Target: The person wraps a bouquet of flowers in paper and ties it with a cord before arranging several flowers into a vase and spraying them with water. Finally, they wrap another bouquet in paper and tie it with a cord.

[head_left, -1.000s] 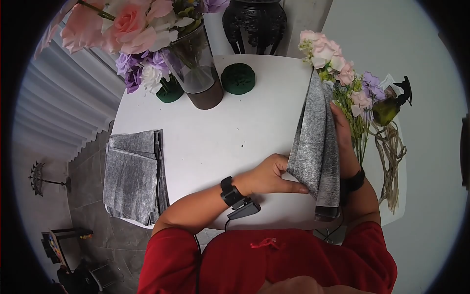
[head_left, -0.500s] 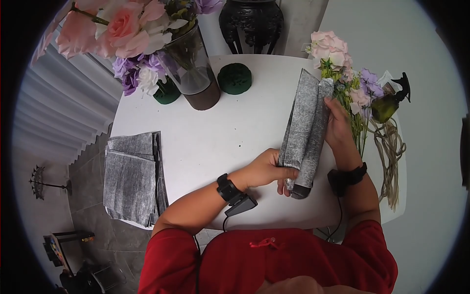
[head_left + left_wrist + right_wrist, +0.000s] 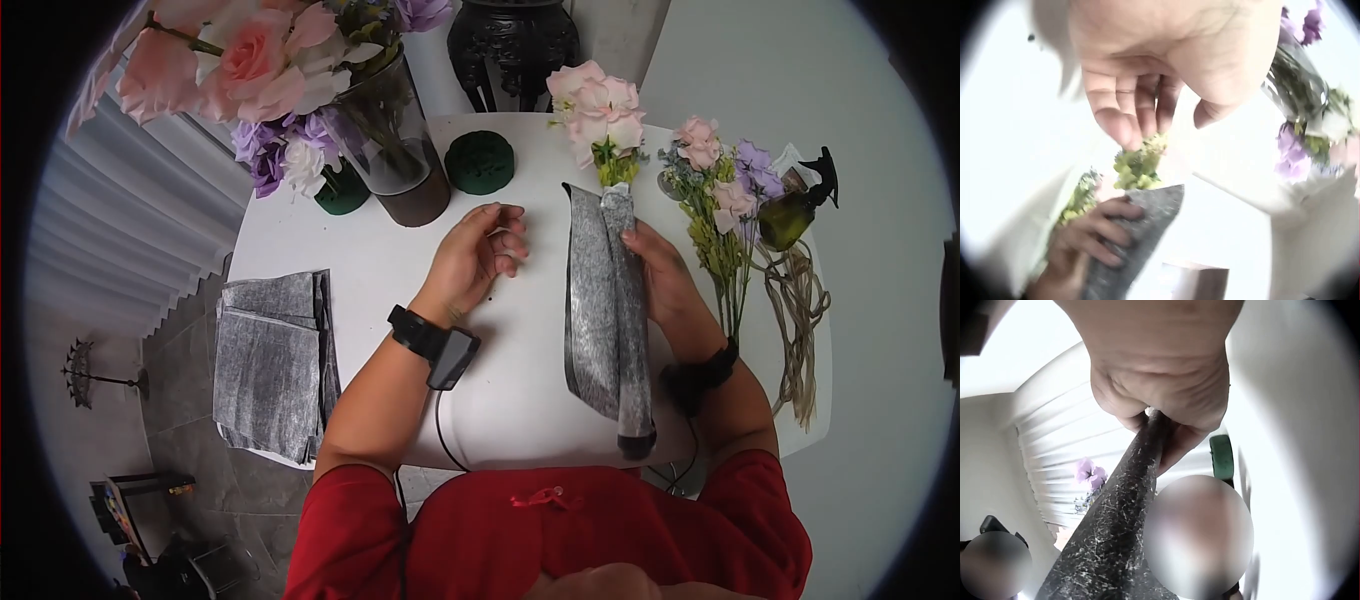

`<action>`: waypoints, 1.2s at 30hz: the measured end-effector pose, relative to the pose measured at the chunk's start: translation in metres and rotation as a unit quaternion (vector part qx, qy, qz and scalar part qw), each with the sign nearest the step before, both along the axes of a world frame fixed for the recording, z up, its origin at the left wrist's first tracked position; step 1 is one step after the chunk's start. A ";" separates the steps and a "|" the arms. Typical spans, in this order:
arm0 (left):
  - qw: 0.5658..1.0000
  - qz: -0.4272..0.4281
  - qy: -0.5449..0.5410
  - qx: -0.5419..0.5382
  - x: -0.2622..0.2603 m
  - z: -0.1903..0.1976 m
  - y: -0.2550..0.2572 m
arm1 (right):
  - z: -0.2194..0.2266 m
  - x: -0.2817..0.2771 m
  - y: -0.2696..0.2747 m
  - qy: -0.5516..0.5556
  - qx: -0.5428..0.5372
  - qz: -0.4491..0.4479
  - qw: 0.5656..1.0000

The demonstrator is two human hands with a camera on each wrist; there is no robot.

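Note:
My right hand (image 3: 665, 280) holds a grey speckled wrapping sheet (image 3: 592, 320), rolled long and narrow around flower stems. Pale pink flowers (image 3: 602, 112) with green leaves stick out of its top end, away from the body. The dark lower end of the roll hangs near the table's front edge. In the right wrist view, the fingers curl round the narrow part of the sheet (image 3: 1113, 531). To the left of the roll, my left hand (image 3: 482, 258) hovers above the table with fingers loosely bent and nothing in them. Its palm shows in the left wrist view.
A stack of grey sheets (image 3: 268, 370) lies at the left. Toward the back stand a glass vase (image 3: 400, 150) of flowers and a green foam block (image 3: 479, 162). On the right are loose flower stems (image 3: 727, 285), a spray bottle (image 3: 790, 222) and raffia strands (image 3: 797, 340).
The left hand has let go of the wrapped bouquet's lower part and moved left and back. The right hand has brought the bouquet left, turning it more upright in the head view.

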State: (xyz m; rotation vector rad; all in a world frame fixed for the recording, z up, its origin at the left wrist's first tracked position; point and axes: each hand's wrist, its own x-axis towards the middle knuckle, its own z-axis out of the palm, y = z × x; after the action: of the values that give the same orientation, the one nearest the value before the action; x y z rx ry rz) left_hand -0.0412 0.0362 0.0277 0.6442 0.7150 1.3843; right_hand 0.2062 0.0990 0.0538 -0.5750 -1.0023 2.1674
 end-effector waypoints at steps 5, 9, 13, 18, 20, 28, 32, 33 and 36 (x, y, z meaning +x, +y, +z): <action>0.996 -0.079 -0.035 0.018 0.023 -0.001 -0.008 | -0.004 -0.013 -0.018 0.018 -0.019 0.011 1.000; 0.978 -0.121 0.171 0.020 0.040 -0.009 -0.012 | -0.023 -0.017 -0.015 -0.081 0.085 -0.026 0.993; 0.972 -0.112 0.205 0.042 0.047 -0.011 -0.017 | -0.030 -0.023 -0.021 -0.166 0.167 -0.036 0.971; 0.964 -0.113 0.238 0.022 0.050 -0.021 -0.014 | -0.045 -0.028 -0.021 -0.227 0.218 -0.048 0.948; 0.945 -0.110 0.307 -0.004 0.050 -0.016 -0.016 | -0.056 -0.028 -0.018 -0.386 0.340 -0.092 0.853; 0.967 -0.134 0.217 -0.018 0.056 0.005 -0.017 | -0.032 -0.028 -0.027 -0.480 0.413 -0.046 0.773; 0.955 -0.150 0.253 -0.035 0.055 0.004 -0.014 | -0.038 -0.015 -0.024 -0.459 0.430 -0.039 0.776; 0.955 -0.148 0.254 -0.035 0.055 0.004 -0.014 | -0.038 -0.013 -0.023 -0.419 0.389 -0.031 0.820; 0.945 -0.152 0.286 -0.039 0.059 0.004 -0.012 | -0.039 -0.011 -0.020 -0.390 0.319 -0.005 0.864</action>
State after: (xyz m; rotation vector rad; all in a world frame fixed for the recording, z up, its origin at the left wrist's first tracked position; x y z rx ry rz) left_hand 0.0174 0.0240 0.0313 1.0639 1.0714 0.8763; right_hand 0.1951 0.0792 0.0145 -1.1342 -2.0154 1.4079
